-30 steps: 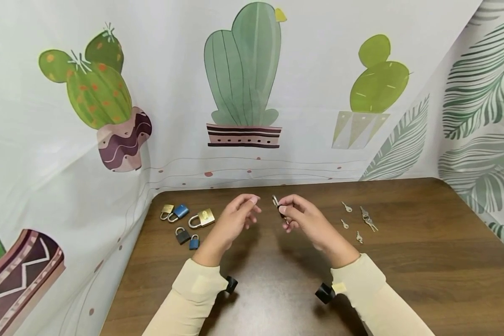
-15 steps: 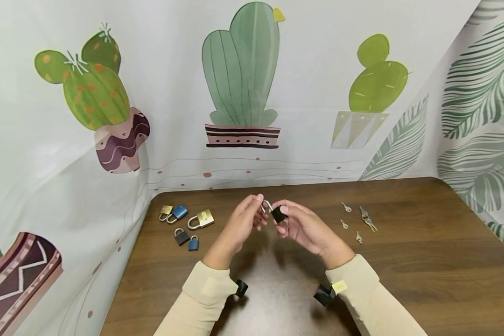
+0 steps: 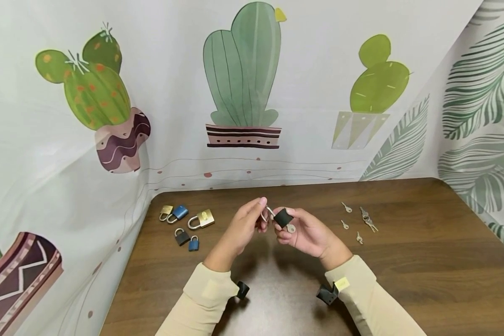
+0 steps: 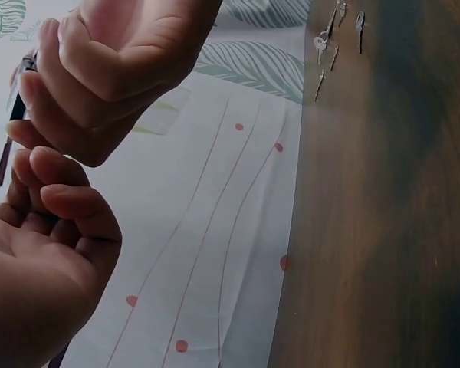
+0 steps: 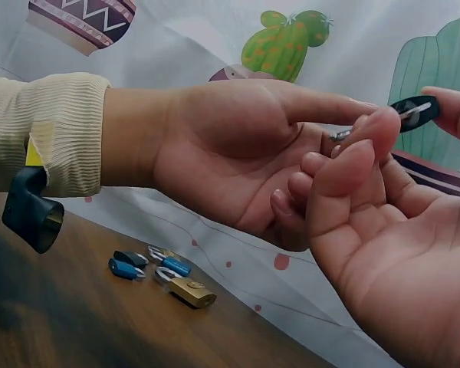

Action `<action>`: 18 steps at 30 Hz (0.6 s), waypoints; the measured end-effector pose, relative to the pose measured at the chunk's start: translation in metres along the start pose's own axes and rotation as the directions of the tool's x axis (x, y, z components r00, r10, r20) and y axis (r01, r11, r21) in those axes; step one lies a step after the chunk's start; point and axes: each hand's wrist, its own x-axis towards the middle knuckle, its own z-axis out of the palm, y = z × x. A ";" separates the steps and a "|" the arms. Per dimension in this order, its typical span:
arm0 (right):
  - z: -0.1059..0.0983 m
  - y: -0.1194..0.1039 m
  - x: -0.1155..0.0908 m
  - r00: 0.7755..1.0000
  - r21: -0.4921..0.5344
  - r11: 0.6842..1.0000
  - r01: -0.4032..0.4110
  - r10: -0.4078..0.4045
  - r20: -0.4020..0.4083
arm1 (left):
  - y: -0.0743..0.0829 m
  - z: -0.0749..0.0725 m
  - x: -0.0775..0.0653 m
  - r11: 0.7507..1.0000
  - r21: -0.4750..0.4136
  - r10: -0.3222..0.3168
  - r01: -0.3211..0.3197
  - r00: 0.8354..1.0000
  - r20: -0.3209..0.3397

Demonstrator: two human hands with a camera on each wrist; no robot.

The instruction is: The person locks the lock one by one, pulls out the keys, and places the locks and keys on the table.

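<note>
A black padlock (image 3: 283,218) is held up between my hands over the middle of the table. My right hand (image 3: 308,233) pinches its body between thumb and fingers. A silver key (image 3: 291,228) sticks out at the body's lower end. On the other side, my left hand (image 3: 244,226) pinches the silver shackle (image 3: 270,211), which appears swung out of the body. From the right wrist, the padlock's end (image 5: 416,113) shows between the right fingers, while the left fingertips mostly cover the shackle. The left wrist view has only a dark sliver of padlock (image 4: 17,107) near the fingers.
Several padlocks lie at the table's left: a large brass one (image 3: 201,219), a blue one (image 3: 178,214) and a dark one (image 3: 182,237) among them. Loose keys (image 3: 346,224) and a bunch of keys (image 3: 367,219) lie at right. A printed cloth (image 3: 311,154) hangs behind the table (image 3: 437,261).
My left hand has moved right to the padlock and taken hold of its shackle. My right hand has turned, bringing the padlock's black body and the key into view.
</note>
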 end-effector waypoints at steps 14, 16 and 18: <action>0.003 0.002 -0.001 1.000 0.011 1.000 0.007 -0.007 -0.005 | -0.001 0.005 -0.002 0.992 0.070 0.108 -0.107 0.994 -0.008; 0.003 0.002 -0.001 1.000 -0.004 1.000 0.005 -0.005 -0.009 | -0.001 0.005 -0.002 0.991 0.084 0.110 -0.108 0.994 -0.010; 0.002 0.002 -0.001 1.000 -0.020 1.000 0.004 -0.005 -0.009 | -0.001 0.005 -0.003 0.989 0.102 0.111 -0.109 0.994 -0.015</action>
